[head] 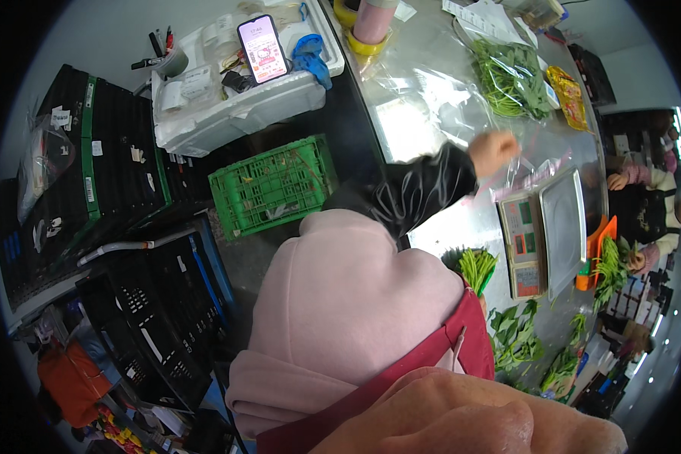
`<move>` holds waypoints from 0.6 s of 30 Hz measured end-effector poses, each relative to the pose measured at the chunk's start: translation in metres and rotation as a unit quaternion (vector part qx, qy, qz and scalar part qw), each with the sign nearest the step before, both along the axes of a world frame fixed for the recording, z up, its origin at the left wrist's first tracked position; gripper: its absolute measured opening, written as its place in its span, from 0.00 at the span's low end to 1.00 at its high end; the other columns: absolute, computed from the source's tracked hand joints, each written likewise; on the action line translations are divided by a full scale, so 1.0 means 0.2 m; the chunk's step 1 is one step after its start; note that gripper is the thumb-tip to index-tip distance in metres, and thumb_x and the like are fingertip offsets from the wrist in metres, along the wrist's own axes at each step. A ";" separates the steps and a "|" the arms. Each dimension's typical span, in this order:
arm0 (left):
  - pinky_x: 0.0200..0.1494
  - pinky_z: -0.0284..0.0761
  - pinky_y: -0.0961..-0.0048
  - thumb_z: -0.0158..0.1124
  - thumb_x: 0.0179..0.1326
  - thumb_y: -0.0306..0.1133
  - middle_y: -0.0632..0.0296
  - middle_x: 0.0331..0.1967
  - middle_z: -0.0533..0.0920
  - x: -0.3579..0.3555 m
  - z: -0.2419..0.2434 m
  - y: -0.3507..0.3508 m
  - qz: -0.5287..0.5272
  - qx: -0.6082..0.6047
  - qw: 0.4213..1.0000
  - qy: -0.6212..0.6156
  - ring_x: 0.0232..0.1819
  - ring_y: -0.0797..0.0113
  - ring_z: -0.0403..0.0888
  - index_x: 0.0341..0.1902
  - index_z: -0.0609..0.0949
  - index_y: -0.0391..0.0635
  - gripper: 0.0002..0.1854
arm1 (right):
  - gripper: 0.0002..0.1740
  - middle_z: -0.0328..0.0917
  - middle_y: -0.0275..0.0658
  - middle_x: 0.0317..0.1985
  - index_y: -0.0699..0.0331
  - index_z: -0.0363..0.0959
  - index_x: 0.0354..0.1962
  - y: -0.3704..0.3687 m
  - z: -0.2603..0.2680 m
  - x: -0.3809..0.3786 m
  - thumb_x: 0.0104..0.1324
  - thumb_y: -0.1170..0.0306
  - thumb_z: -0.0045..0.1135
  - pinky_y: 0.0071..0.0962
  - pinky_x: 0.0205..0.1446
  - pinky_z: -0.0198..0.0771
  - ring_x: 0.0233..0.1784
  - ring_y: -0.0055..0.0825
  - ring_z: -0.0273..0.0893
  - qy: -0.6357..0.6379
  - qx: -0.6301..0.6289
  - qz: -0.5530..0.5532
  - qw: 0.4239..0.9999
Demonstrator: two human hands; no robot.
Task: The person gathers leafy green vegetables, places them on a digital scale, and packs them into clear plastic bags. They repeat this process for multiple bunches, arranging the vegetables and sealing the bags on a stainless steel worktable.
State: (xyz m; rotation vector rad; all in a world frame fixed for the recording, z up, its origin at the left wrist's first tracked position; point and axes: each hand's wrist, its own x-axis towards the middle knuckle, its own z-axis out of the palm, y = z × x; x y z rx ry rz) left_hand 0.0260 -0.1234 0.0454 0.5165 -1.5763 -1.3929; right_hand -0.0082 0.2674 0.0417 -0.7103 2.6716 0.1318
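My left hand (492, 152), in a black sleeve cover, reaches over the metal table with its fingers curled. It is blurred, and whether it grips anything is unclear. Beside it lies clear plastic bagging with pink edges (516, 179). Only a sliver of my right hand (483, 305) shows past the red apron (474, 335); the rest is hidden. A bundle of green leafy-vegetable stems (476, 269) is right beside that sliver, cut ends showing. A weighing scale (522, 244) with a steel pan (562, 232) stands in front of me.
Bagged greens (511, 79) and a yellow packet (567, 99) lie on the table. Loose leaves (516, 337) spread near the apron. A foam box (238, 116) carries a phone (263, 50). A green crate (272, 187) sits lower down. Across the table, a co-worker's hand (635, 261) touches greens (607, 267).
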 end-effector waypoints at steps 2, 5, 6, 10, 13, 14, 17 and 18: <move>0.35 0.75 0.55 0.60 0.58 0.39 0.51 0.28 0.82 0.07 -0.13 0.19 -0.161 -0.048 0.967 -0.189 0.31 0.50 0.81 0.33 0.80 0.47 0.08 | 0.34 0.72 0.53 0.55 0.65 0.60 0.59 0.01 -0.01 -0.02 0.57 0.65 0.61 0.42 0.57 0.68 0.57 0.47 0.72 -0.005 0.004 -0.001 1.000; 0.45 0.75 0.55 0.56 0.59 0.36 0.45 0.38 0.82 0.19 -0.34 0.36 -0.272 -0.220 0.831 -0.432 0.43 0.46 0.80 0.48 0.80 0.45 0.15 | 0.34 0.72 0.53 0.54 0.65 0.61 0.59 0.04 -0.01 -0.08 0.56 0.66 0.62 0.42 0.57 0.68 0.56 0.47 0.73 -0.030 0.014 -0.003 0.999; 0.46 0.76 0.55 0.53 0.60 0.34 0.46 0.40 0.82 0.20 -0.38 0.40 -0.252 -0.113 0.859 -0.432 0.44 0.48 0.80 0.49 0.78 0.42 0.16 | 0.34 0.72 0.53 0.54 0.65 0.61 0.59 0.05 -0.01 -0.10 0.56 0.67 0.62 0.42 0.57 0.68 0.56 0.48 0.73 -0.042 0.022 -0.003 0.999; 0.47 0.77 0.57 0.51 0.58 0.31 0.52 0.43 0.82 0.25 -0.42 0.45 -0.196 -0.218 0.864 -0.408 0.45 0.51 0.81 0.48 0.78 0.42 0.15 | 0.33 0.73 0.51 0.53 0.67 0.61 0.58 0.04 0.08 -0.18 0.55 0.71 0.62 0.39 0.55 0.69 0.54 0.45 0.74 -0.151 -0.108 -0.032 0.982; 0.47 0.78 0.57 0.52 0.57 0.31 0.54 0.41 0.82 0.27 -0.36 0.46 -0.204 -0.209 0.857 -0.425 0.45 0.51 0.81 0.47 0.78 0.44 0.15 | 0.32 0.75 0.47 0.50 0.69 0.61 0.57 -0.04 0.19 -0.16 0.54 0.80 0.60 0.34 0.53 0.71 0.52 0.38 0.76 -0.234 -0.301 -0.028 0.924; 0.47 0.78 0.57 0.52 0.57 0.31 0.54 0.41 0.82 0.28 -0.34 0.46 -0.204 -0.216 0.854 -0.426 0.45 0.51 0.82 0.47 0.79 0.45 0.15 | 0.32 0.75 0.46 0.50 0.70 0.61 0.57 -0.09 0.22 -0.14 0.54 0.81 0.59 0.33 0.53 0.71 0.52 0.35 0.75 -0.253 -0.353 -0.007 0.901; 0.46 0.78 0.58 0.52 0.61 0.35 0.56 0.41 0.84 0.29 -0.26 0.41 -0.171 -0.154 0.895 -0.382 0.42 0.50 0.82 0.46 0.81 0.52 0.13 | 0.31 0.74 0.44 0.51 0.70 0.60 0.58 -0.26 0.28 -0.05 0.55 0.84 0.56 0.31 0.53 0.71 0.52 0.32 0.75 -0.336 -0.400 0.018 0.853; 0.46 0.77 0.58 0.53 0.62 0.37 0.56 0.41 0.84 0.29 -0.23 0.38 -0.156 -0.106 0.922 -0.339 0.42 0.51 0.82 0.46 0.82 0.53 0.13 | 0.31 0.74 0.44 0.51 0.70 0.60 0.58 -0.32 0.29 -0.03 0.55 0.84 0.55 0.30 0.53 0.71 0.51 0.32 0.75 -0.384 -0.407 0.038 0.828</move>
